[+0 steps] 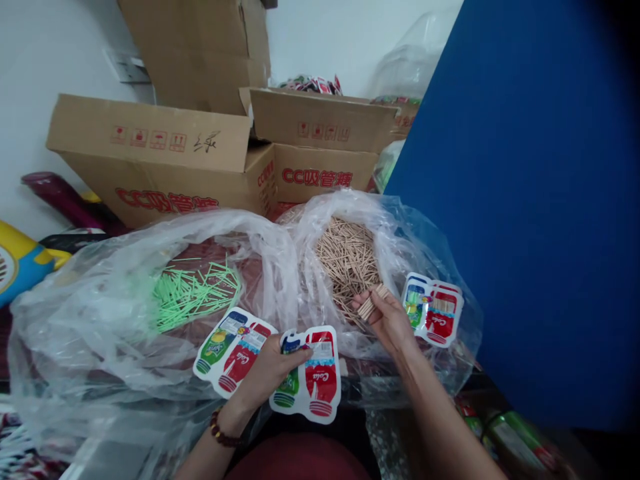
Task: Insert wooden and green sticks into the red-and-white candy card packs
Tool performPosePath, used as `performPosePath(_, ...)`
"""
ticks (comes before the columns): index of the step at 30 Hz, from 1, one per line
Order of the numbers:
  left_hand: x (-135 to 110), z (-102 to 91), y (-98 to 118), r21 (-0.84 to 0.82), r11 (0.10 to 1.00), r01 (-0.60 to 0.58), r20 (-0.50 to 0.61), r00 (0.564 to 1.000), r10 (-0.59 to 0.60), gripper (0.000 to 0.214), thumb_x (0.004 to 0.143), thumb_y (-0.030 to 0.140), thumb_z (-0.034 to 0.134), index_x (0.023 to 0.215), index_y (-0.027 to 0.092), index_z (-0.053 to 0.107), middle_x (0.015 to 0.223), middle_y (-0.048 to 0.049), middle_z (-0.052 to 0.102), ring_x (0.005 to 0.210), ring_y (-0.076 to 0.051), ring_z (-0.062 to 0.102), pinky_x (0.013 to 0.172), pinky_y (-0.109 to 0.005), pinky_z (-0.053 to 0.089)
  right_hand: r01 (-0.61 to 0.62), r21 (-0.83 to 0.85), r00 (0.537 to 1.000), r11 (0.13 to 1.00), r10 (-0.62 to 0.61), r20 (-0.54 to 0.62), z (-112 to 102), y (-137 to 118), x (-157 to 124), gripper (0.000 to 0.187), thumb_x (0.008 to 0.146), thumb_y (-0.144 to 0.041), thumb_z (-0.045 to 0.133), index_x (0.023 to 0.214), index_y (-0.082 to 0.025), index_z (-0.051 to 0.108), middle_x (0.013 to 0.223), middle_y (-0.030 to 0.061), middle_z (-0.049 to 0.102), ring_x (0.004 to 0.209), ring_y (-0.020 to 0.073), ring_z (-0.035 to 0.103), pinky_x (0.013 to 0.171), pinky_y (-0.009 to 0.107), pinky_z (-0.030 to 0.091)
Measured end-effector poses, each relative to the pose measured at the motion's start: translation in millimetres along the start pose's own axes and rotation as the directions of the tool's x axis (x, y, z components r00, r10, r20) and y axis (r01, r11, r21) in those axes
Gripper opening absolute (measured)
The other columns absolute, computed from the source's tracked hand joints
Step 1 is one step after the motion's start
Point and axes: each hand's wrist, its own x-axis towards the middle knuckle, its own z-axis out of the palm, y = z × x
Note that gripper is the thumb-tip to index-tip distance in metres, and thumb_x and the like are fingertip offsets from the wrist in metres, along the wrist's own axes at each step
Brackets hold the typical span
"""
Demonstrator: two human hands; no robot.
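My left hand (274, 365) is closed on a bottle-shaped candy pouch (320, 380) printed green and red, with the thumb across its upper part. Just left of that hand lies another such pouch (233, 350), partly behind the fingers. In my right hand (387, 317) is a small bunch of brown candy sticks (374, 301), pinched between thumb and fingers. Right below and behind it, a clear plastic bag (305, 267) lies open around a heap of brown sticks (347, 257). A further pouch (434, 310), showing brown sticks through its window, rests to the right of my right hand.
Bright green sticks (195, 293) lie in an open plastic bag (100, 287) at the left. Cardboard boxes (165, 160) stand along the back. A blue panel (520, 220) rises on the right. A yellow and blue object (23, 263) sits at the left edge.
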Motion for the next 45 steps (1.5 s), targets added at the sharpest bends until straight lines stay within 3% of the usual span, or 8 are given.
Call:
performPosePath(3, 6, 5.1, 5, 0.050, 0.998, -0.042, 0.005, 0.999, 0.042, 0.026, 0.070, 0.037, 0.072, 0.078, 0.012, 0.067, 0.072, -0.0038, 0.071, 0.064, -0.019, 0.065, 0.057, -0.024, 0.049, 0.065, -0.251, 0.988, 0.966, -0.027, 0.153, 19, -12, -14, 0.017, 0.084, -0.039, 0.056, 0.089, -0.023, 0.055, 0.080, 0.0014, 0.064, 0.069, 0.0168, 0.061, 0.068, 0.032, 0.049)
performPosePath(6, 10, 8.4, 11, 0.110, 0.988, -0.109, 0.003, 0.994, 0.109, 0.025, 0.071, 0.037, 0.071, 0.076, 0.012, 0.066, 0.071, -0.0024, 0.069, 0.063, -0.017, 0.062, 0.055, -0.022, 0.046, 0.307, -0.568, 0.921, 0.764, -0.087, 0.380, 36, -21, -30, 0.016, 0.091, -0.033, 0.046, 0.091, -0.022, 0.057, 0.090, 0.0039, 0.063, 0.079, 0.0172, 0.058, 0.075, 0.031, 0.045)
performPosePath(10, 10, 8.7, 18, 0.175, 0.972, -0.158, 0.018, 0.987, 0.158, 0.025, 0.070, 0.036, 0.071, 0.072, 0.013, 0.064, 0.067, -0.0009, 0.064, 0.063, -0.015, 0.057, 0.055, -0.021, 0.043, 0.520, -0.647, 0.801, 0.558, -0.055, 0.596, 48, -25, -36, 0.016, 0.095, -0.030, 0.039, 0.091, -0.022, 0.052, 0.091, 0.0041, 0.059, 0.085, 0.0180, 0.055, 0.075, 0.029, 0.042)
performPosePath(14, 7, 7.0, 22, 0.232, 0.961, -0.152, 0.040, 0.988, 0.147, 0.023, 0.071, 0.035, 0.070, 0.073, 0.012, 0.064, 0.067, -0.0008, 0.064, 0.062, -0.015, 0.055, 0.055, -0.022, 0.042, 0.566, -0.660, 0.769, 0.493, -0.026, 0.639, 46, -23, -35, 0.020, 0.096, -0.030, 0.037, 0.081, -0.021, 0.047, 0.080, 0.0017, 0.054, 0.075, 0.0164, 0.052, 0.068, 0.027, 0.039)
performPosePath(24, -2, 7.6, 30, 0.270, 0.940, -0.207, 0.119, 0.976, 0.180, 0.022, 0.077, 0.035, 0.064, 0.076, 0.013, 0.061, 0.063, 0.0032, 0.055, 0.056, -0.010, 0.047, 0.053, -0.019, 0.037, 0.492, -0.615, 0.778, 0.616, 0.006, 0.628, 40, -41, -41, 0.017, 0.095, -0.030, 0.043, 0.082, -0.021, 0.051, 0.079, -0.0002, 0.055, 0.074, 0.0145, 0.050, 0.067, 0.026, 0.038)
performPosePath(30, -5, 5.2, 35, 0.256, 0.948, -0.188, 0.154, 0.976, 0.152, 0.024, 0.077, 0.035, 0.066, 0.070, 0.015, 0.054, 0.063, 0.0046, 0.050, 0.055, -0.009, 0.045, 0.050, -0.018, 0.034, 0.221, -0.123, 0.948, 0.967, -0.184, 0.260, 52, -43, -41, 0.007, 0.093, -0.028, 0.046, 0.092, -0.023, 0.052, 0.075, -0.0018, 0.059, 0.069, 0.0138, 0.057, 0.071, 0.028, 0.045)
performPosePath(34, -3, 6.0, 32, 0.199, 0.969, -0.147, 0.175, 0.978, 0.113, 0.023, 0.073, 0.034, 0.071, 0.073, 0.014, 0.059, 0.064, 0.0031, 0.055, 0.057, -0.010, 0.050, 0.053, -0.019, 0.038, 0.197, 0.240, 0.968, 0.950, -0.227, 0.106, 72, -39, -45, 0.004, 0.091, -0.027, 0.048, 0.091, -0.024, 0.052, 0.071, -0.0037, 0.060, 0.064, 0.0126, 0.060, 0.089, 0.035, 0.046)
performPosePath(45, 1, 7.1, 32, 0.083, 0.989, -0.125, 0.203, 0.973, 0.106, 0.024, 0.067, 0.033, 0.076, 0.075, 0.012, 0.068, 0.064, 0.0018, 0.061, 0.056, -0.011, 0.054, 0.055, -0.021, 0.041, 0.056, 0.173, 0.992, 0.983, -0.075, 0.104, 84, -21, -54, 0.009, 0.089, -0.032, 0.054, 0.091, -0.023, 0.053, 0.073, -0.0034, 0.065, 0.077, 0.0140, 0.066, 0.094, 0.035, 0.046)
